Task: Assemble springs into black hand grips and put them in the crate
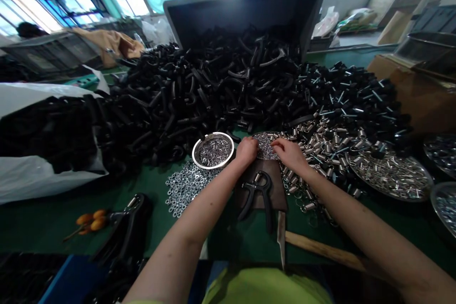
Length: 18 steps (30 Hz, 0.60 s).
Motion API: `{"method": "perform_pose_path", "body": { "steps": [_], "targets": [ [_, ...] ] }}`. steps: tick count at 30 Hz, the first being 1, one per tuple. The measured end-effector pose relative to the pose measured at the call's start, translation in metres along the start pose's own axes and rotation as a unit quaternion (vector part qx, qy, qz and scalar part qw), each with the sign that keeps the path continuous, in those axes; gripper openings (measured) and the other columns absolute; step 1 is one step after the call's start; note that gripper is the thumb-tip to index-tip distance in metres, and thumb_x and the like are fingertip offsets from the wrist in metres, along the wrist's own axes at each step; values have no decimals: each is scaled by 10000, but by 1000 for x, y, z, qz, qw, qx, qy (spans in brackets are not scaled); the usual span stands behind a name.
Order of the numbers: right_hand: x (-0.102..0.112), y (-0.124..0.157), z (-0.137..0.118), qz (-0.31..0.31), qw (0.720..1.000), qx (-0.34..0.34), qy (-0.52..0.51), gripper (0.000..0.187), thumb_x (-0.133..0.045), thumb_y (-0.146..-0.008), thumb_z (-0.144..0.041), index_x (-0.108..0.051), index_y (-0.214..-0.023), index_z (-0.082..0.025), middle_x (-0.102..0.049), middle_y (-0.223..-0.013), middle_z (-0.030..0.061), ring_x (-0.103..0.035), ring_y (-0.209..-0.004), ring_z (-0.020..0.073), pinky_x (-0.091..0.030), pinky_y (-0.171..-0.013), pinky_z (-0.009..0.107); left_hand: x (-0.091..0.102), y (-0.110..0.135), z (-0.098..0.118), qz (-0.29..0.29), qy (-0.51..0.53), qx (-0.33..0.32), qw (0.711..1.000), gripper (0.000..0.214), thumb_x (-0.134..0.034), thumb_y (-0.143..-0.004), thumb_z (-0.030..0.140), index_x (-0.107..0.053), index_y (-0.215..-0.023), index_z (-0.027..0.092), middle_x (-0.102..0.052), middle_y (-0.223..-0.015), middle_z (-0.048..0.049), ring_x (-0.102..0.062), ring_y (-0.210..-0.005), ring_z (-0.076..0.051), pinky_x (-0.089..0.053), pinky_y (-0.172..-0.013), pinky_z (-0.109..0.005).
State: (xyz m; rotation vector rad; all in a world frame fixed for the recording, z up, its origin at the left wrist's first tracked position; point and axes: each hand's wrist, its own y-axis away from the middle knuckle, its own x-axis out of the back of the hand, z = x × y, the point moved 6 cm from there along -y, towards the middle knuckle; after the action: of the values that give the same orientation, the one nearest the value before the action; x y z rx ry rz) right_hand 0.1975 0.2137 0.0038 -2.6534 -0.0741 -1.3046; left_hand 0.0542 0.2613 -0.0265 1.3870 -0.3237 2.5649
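Note:
A shallow dish of small shiny metal parts lies between my two hands. My left hand is closed at the dish's left edge, its fingertips partly hidden; whatever they hold is too small to make out. From the right, my right hand reaches over the same dish with fingers and thumb drawn together at the parts. What it pinches, if anything, cannot be seen. Just below the hands, a black hand grip strengthener with a metal spring rests on a brown pad, touched by neither hand.
A steel bowl of small parts stands left, beside scattered nuts. Springs spread rightward toward a tray of metal pins. Black handles pile up behind, before a grey bin. A hammer lies near the front edge.

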Motion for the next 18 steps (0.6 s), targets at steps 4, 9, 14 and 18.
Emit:
{"method": "perform_pose_path", "body": {
  "steps": [4,9,14,18],
  "targets": [
    [-7,23,-9,-43,996,27,-72,224,-411,-879,-239,-558,-1040,-186,-709,-855,5,-626,-734,130,-452,-688,253,6,2,-5,5,63,25,998,80,-586,-759,173,-659,-792,167,-641,-870,-67,-577,-894,-204,-420,-851,-321],
    [-27,38,-20,-106,987,63,-102,107,-516,-831,-223,-617,-841,-190,-683,-779,-12,-618,-717,126,-448,-674,243,17,19,-7,-16,189,69,979,84,-580,-771,218,-631,-802,160,-665,-779,-27,-599,-669,-140,-477,-649,-257],
    [-36,35,-30,-125,985,95,-68,70,-588,-779,-163,-651,-760,-186,-637,-816,14,-585,-792,148,-424,-736,267,21,55,-13,-44,342,114,932,118,-546,-807,203,-570,-891,124,-695,-844,-70,-573,-557,-83,-486,-545,-216],
    [-38,34,-36,-140,984,109,-17,65,-591,-779,-139,-643,-766,-176,-617,-816,29,-570,-805,159,-405,-744,270,22,94,-22,-60,519,167,836,193,-664,-727,253,-561,-829,126,-693,-836,-80,-564,-558,-77,-465,-527,-200]
  ]
}}
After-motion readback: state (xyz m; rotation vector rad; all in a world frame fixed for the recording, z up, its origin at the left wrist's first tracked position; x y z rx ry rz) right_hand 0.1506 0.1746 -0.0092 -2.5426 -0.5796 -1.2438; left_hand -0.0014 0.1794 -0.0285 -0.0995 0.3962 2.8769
